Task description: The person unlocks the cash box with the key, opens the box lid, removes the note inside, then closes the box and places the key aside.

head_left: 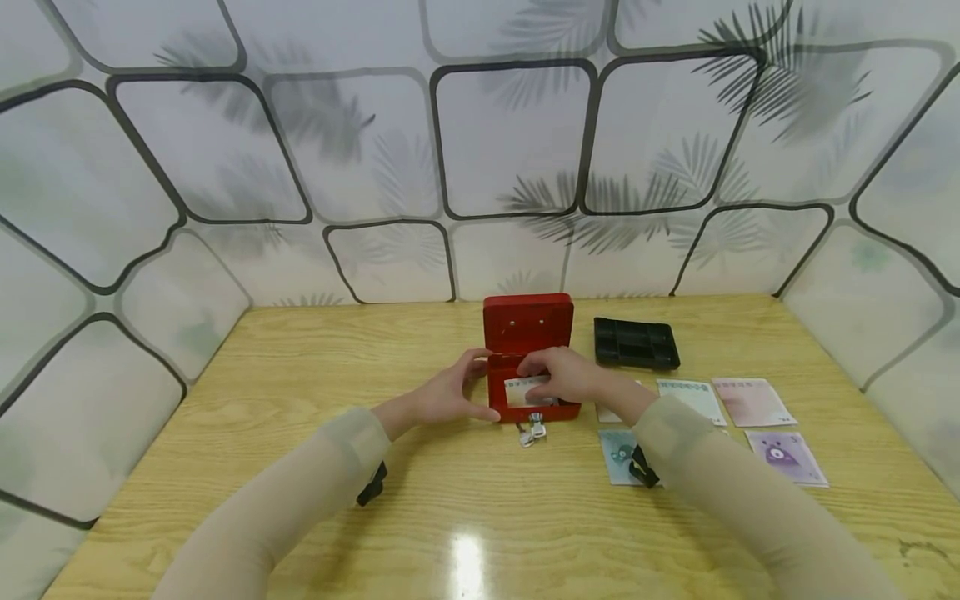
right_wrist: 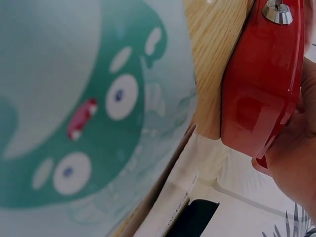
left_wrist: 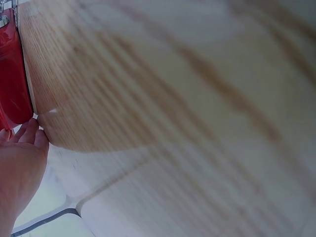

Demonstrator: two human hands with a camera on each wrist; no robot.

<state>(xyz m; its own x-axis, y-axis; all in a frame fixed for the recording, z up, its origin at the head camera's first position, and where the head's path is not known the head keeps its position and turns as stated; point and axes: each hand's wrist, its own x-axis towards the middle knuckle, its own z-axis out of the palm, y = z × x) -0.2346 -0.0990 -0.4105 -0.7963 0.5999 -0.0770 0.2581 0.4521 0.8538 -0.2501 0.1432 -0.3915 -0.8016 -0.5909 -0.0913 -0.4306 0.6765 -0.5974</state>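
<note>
A red metal cash box (head_left: 517, 414) stands on the table with its lid (head_left: 528, 321) raised. My left hand (head_left: 448, 393) holds the box's left side, thumb at the front corner and fingers towards the back; in the left wrist view its fingertips meet the red wall (left_wrist: 14, 84). My right hand (head_left: 567, 375) reaches down into the box and pinches a pale printed play banknote (head_left: 516, 392) there. Its fingertips are partly hidden. In the right wrist view this hand (right_wrist: 294, 153) shows beyond the box's red side (right_wrist: 256, 98). Small keys (head_left: 527, 437) hang at the front lock.
A black compartment tray (head_left: 636, 343) lies behind to the right. Several play banknotes lie right of the box: a teal one (head_left: 617, 457) with a cartoon face, a green one (head_left: 693, 400), a pink one (head_left: 752, 402) and a purple one (head_left: 787, 458). Patterned walls enclose the table.
</note>
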